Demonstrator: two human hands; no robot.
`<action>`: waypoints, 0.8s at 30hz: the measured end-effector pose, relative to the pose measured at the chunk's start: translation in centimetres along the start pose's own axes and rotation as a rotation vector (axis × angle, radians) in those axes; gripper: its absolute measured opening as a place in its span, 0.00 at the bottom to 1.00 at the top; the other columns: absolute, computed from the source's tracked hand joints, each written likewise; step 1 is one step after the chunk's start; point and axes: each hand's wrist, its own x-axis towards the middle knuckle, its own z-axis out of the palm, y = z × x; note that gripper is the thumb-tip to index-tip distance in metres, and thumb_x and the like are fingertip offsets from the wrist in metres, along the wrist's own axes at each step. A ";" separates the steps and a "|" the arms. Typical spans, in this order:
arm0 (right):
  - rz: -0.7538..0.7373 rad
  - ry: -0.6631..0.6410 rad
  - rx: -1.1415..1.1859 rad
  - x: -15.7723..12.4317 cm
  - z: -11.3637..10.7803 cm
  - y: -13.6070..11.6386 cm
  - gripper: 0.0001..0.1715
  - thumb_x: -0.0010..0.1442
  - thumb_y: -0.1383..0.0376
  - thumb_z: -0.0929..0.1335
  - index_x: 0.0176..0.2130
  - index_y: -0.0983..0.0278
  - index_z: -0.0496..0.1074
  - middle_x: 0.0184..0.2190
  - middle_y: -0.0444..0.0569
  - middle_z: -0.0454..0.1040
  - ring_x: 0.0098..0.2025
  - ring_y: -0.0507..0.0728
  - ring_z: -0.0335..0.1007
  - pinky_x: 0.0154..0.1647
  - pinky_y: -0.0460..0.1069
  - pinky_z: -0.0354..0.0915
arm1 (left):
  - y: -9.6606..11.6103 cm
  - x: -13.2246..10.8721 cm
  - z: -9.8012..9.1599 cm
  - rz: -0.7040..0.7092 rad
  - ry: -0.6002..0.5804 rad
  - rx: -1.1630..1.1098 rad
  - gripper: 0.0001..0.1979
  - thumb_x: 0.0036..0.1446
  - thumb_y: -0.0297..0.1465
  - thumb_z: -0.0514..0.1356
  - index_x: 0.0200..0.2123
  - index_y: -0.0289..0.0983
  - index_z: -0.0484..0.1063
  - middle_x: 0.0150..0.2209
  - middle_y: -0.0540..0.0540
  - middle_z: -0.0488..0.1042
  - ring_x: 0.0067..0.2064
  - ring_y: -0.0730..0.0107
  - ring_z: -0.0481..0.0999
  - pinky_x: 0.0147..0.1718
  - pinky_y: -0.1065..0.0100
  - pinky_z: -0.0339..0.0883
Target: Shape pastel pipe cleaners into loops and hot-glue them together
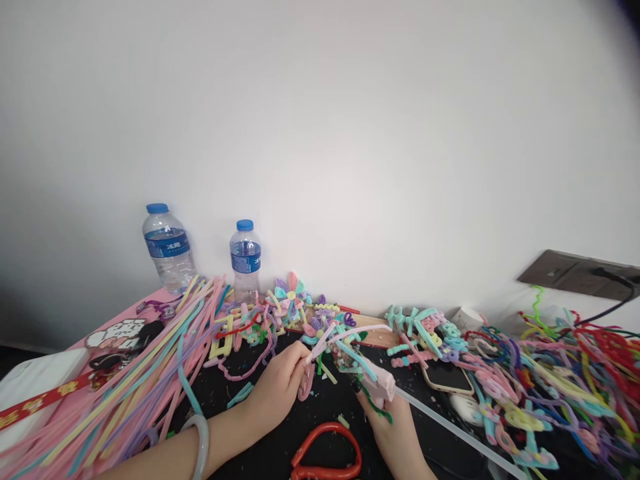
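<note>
My left hand [277,390] is closed, pinching a pink pipe cleaner loop [306,380] over the black table. My right hand [387,417] is wrapped round a pink glue gun [377,381], whose clear glue stick [450,430] trails to the lower right. The gun's tip meets a small pastel pipe-cleaner piece [345,353] between the two hands. A pale bangle [200,443] sits on my left wrist.
Long pastel pipe cleaners [145,380] fan over the left. Two water bottles [169,248] [245,260] stand by the white wall. Finished pipe-cleaner flowers [290,290], a phone [447,377], red scissors handles [325,453] and tangled pieces [560,373] crowd the table.
</note>
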 end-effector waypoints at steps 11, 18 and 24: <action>-0.025 -0.054 -0.017 -0.3 -0.1 0.0 0.15 0.57 0.65 0.65 0.43 0.65 0.76 0.41 0.56 0.79 0.43 0.65 0.76 0.45 0.54 0.70 | 0.2 0.1 0.0 -0.006 -0.009 0.014 0.14 0.66 0.30 0.42 0.27 0.39 0.58 0.21 0.54 0.64 0.23 0.73 0.65 0.26 0.71 0.60; -0.064 -0.077 -0.036 -0.5 -0.1 0.2 0.12 0.56 0.66 0.65 0.38 0.65 0.77 0.35 0.55 0.80 0.39 0.63 0.77 0.41 0.51 0.71 | 0.1 0.2 0.0 -0.002 -0.011 0.036 0.14 0.66 0.30 0.42 0.27 0.39 0.57 0.22 0.54 0.63 0.23 0.74 0.65 0.27 0.71 0.59; -0.094 -0.075 -0.052 -0.6 -0.1 0.1 0.11 0.56 0.65 0.65 0.37 0.64 0.75 0.32 0.54 0.79 0.36 0.62 0.76 0.39 0.51 0.71 | 0.1 0.2 0.1 -0.004 -0.005 0.058 0.14 0.66 0.28 0.43 0.27 0.39 0.57 0.22 0.54 0.63 0.23 0.74 0.65 0.27 0.71 0.58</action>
